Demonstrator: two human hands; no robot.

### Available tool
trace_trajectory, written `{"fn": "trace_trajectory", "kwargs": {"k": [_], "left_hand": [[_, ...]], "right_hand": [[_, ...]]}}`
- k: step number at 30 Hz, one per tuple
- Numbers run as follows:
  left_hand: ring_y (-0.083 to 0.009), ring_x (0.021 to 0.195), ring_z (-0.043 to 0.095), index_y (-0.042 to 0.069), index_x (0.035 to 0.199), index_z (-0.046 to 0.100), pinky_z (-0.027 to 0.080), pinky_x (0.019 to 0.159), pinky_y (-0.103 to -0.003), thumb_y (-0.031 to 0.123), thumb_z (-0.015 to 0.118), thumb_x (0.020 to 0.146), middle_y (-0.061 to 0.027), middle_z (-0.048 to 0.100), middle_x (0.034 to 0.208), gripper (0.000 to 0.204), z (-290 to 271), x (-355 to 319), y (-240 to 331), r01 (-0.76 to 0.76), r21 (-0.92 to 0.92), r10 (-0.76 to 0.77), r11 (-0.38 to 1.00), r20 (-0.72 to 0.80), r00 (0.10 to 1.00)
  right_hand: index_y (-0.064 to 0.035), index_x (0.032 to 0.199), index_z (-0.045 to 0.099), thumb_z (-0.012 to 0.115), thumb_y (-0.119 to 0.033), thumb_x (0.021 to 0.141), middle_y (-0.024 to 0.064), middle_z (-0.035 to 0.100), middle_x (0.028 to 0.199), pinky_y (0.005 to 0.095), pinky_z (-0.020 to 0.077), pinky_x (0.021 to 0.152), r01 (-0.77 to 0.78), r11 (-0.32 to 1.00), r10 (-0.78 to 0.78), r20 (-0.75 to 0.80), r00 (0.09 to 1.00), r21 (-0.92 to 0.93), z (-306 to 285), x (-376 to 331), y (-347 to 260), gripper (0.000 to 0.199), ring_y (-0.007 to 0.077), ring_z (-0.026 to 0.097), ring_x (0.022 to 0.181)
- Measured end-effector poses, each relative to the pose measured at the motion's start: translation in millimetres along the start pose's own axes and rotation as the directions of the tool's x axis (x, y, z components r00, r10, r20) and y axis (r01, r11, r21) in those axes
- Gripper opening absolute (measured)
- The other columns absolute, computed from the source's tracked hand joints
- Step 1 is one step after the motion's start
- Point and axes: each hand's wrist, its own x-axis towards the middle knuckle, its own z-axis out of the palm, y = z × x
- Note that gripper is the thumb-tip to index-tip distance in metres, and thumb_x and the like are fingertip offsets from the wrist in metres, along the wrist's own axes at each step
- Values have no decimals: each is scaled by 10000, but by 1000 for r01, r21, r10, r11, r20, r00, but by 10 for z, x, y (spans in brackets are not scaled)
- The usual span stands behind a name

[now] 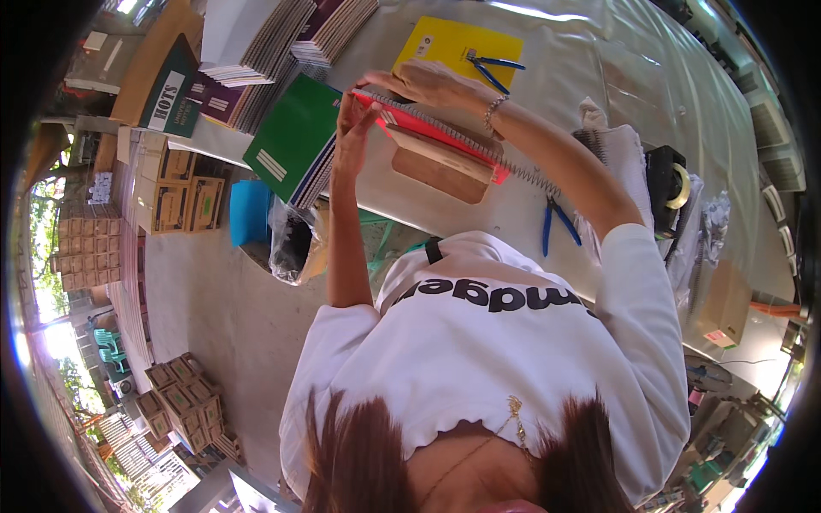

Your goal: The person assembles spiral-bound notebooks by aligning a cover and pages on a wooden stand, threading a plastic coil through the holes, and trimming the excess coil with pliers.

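A red notebook [432, 125] stands on its edge against a wooden block [440, 171], its spine facing up. Along that spine runs a metal spiral coil [534, 177], whose loose length sticks out past the right end. My left hand [352, 128] grips the notebook's left end between thumb and fingers. From above, my right hand [432, 84] reaches across to the same corner, fingers bent and index fingertip at the coil's end; its thumb is partly hidden. Blue-handled pliers [558, 224] lie right of the block. Another blue-handled pair [494, 65] rests on a yellow notebook [445, 43].
A green notebook stack [291, 132] lies left of my left hand, with tall notebook stacks [256, 43] behind. At right are a white cloth [620, 162] and a black tape dispenser [667, 188]. A plastic-lined bin [295, 244] stands below the table edge. Cartons [184, 398] are piled on the floor.
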Motion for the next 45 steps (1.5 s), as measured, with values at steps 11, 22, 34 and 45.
{"fn": "trace_trajectory", "kwargs": {"k": [11,22,34,45], "left_hand": [[-78,1026,466,61,1401,392,309,1014,-266,130,600,912,-3,524,1104,536,-46,-18,11,41,-51,-40,998,18,999],[-104,1138,446,59,1457,325,318,1025,-272,193,588,927,-22,507,1263,606,-104,21,-26,25,-3,-25,1000,0,1000],[-87,924,550,44,1136,602,436,859,-254,83,690,836,-52,579,1201,315,394,-333,48,-10,-35,5,999,-131,991],[-143,961,591,38,1044,665,481,835,-266,-28,669,814,-72,627,1023,239,176,-423,293,-105,217,79,970,125,989]], "right_hand": [[-78,615,445,370,-637,928,30,442,568,333,397,537,-109,906,177,-132,975,410,44,119,12,645,127,449,525],[-124,684,378,355,-606,941,-23,374,612,316,393,653,39,705,140,-193,971,708,78,144,-78,547,132,352,521],[-55,904,597,485,-310,946,105,601,845,382,440,668,-505,859,511,-139,848,80,83,-940,1107,281,282,589,773],[-155,1256,510,675,-376,811,154,473,1261,503,301,1004,-864,504,592,-735,332,16,1315,-2968,567,523,376,405,1210]]}}
